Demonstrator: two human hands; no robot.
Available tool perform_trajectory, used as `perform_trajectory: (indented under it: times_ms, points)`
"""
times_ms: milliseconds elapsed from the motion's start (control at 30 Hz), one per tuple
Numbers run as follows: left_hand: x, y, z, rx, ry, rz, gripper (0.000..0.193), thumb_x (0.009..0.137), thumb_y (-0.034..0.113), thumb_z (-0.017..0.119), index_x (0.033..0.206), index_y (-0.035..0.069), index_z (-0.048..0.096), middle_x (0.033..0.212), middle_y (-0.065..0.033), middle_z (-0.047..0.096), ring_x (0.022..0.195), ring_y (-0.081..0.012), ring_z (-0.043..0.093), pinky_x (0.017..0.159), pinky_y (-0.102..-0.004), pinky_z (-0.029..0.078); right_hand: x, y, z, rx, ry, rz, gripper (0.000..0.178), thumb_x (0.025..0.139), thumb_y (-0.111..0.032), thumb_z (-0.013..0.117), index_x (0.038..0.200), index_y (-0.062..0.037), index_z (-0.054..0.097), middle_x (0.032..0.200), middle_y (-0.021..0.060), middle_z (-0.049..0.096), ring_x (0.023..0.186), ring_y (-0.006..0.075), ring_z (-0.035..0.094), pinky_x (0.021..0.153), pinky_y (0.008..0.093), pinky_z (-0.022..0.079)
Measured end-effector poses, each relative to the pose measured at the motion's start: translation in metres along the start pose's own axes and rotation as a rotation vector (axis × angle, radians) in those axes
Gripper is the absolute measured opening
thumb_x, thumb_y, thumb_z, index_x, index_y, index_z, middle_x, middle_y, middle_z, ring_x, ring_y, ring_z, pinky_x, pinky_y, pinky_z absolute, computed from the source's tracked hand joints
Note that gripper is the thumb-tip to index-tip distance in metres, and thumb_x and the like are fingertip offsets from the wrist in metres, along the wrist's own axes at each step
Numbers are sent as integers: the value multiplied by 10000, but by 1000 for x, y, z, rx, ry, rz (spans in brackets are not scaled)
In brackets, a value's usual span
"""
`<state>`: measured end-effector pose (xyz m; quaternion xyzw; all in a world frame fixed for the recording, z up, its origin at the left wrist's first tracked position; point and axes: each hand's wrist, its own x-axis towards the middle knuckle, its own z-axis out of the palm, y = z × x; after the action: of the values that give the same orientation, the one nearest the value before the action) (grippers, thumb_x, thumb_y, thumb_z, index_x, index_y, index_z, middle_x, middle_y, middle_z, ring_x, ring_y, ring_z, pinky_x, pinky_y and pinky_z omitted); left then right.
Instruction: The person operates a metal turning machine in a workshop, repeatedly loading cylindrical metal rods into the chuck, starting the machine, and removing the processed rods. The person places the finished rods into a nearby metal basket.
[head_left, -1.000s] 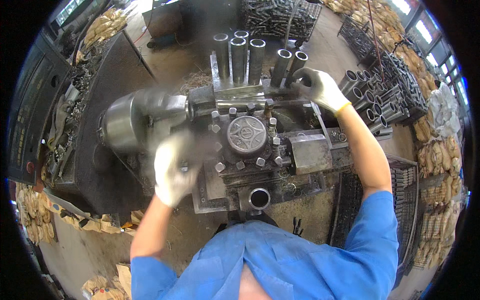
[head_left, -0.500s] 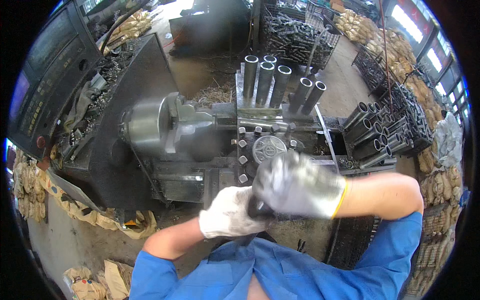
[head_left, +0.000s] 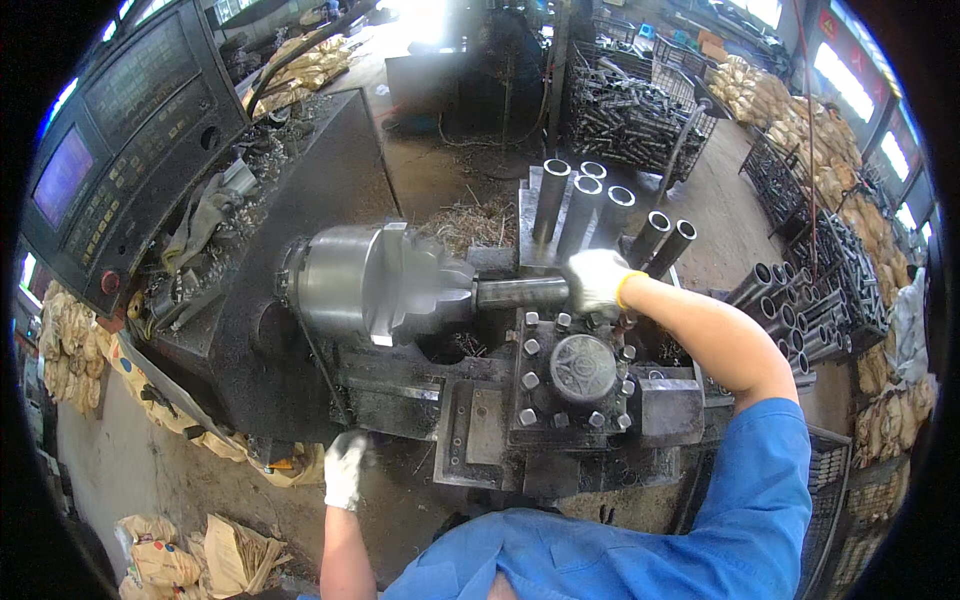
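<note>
My right hand [head_left: 597, 281], in a whitish work glove with a yellow cuff, is closed round the right end of a metal tube [head_left: 522, 292]. The tube lies level, its left end at the jaws of the lathe chuck [head_left: 345, 270]; whether the jaws grip it I cannot tell. My left hand [head_left: 345, 468], also gloved, is low at the front of the lathe. Its blurred fingers look curled beside the lower end of a thin dark rod [head_left: 328, 380]; what they hold is hidden. The square tool post [head_left: 583, 368] with its bolts stands just in front of the tube.
Several tubes [head_left: 583, 215] stand upright behind the lathe bed, close to my right hand. More tubes [head_left: 790, 310] lie stacked at the right. A control panel [head_left: 120, 150] rises at the left. Metal chips [head_left: 475, 222] lie behind the chuck, and a crate of metal parts [head_left: 640, 115] stands farther back.
My hands were together in front of the tool post round a dark handle. Now the right has moved up to the tube and the left down to the lathe's front. The view has shifted.
</note>
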<state>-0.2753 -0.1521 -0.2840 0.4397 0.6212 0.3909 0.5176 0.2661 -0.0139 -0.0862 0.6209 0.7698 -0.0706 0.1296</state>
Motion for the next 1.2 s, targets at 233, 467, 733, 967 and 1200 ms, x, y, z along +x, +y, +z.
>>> perform_trajectory:
  times_ms: [233,467,733,967,1200]
  points:
    - [0,-99,-112,-522,801,-93,426,1042,512,641,1095,91,667,845,-43,647,648,-185,606,559,-356,539,31,49,87,430,-9,-343,388,702,-255,821,982,-2,730,800,239,716,713,420,683,674,488,524]
    - [0,-82,-145,-672,730,-61,413,1041,607,566,856,240,603,661,38,557,537,-155,490,500,-358,398,31,27,65,326,11,-282,390,739,-278,774,986,24,759,859,269,748,775,427,742,708,498,581]
    - [5,-81,-189,-952,505,-302,414,1028,559,558,759,246,523,599,23,482,467,-179,407,451,-350,347,112,-54,3,785,-139,-469,984,836,-241,855,1582,48,281,1232,211,713,1029,280,732,849,393,615]
    - [0,-93,-166,-475,673,-101,329,1075,441,569,1029,123,639,776,-62,643,572,-208,576,530,-377,476,71,43,79,-37,-264,-275,317,670,-320,858,734,-22,769,792,241,730,710,321,735,657,436,577]
    - [-62,114,-124,793,1138,814,345,989,104,705,1303,-27,649,1051,-190,725,967,-316,705,882,-417,567,-70,39,13,272,477,203,516,755,-361,831,1171,-87,697,1062,204,768,994,389,754,882,484,594]
